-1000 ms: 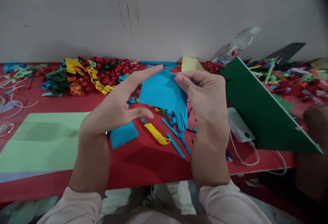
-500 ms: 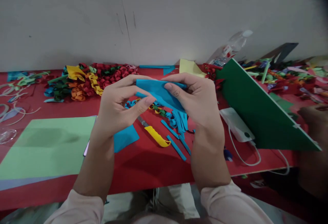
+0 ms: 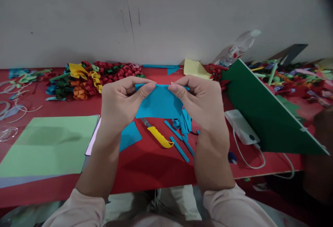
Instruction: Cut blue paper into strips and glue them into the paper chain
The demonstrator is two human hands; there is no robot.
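Observation:
A piece of blue paper (image 3: pixel 160 103) hangs between my two hands above the table, its top edge folded over. My left hand (image 3: pixel 122 102) pinches that edge at the left, thumb in front. The right end of the same edge is pinched by my right hand (image 3: pixel 200 100). Below the paper lie a yellow-handled cutter (image 3: pixel 159 137), several blue strips (image 3: pixel 179 149) and another blue sheet (image 3: pixel 130 137), partly behind my left wrist.
Paper chains (image 3: pixel 83 81) line the wall at the left. On the left is a light green sheet (image 3: pixel 49 145). At the right stand a tilted green board (image 3: pixel 270 116), a white power bank (image 3: pixel 241 126) with a cable, and a bottle (image 3: pixel 239 48). A person's arm shows far right.
My left thumb has moved up onto the top edge of the blue paper. The paper now hangs flatter and faces me, where before it was slanted.

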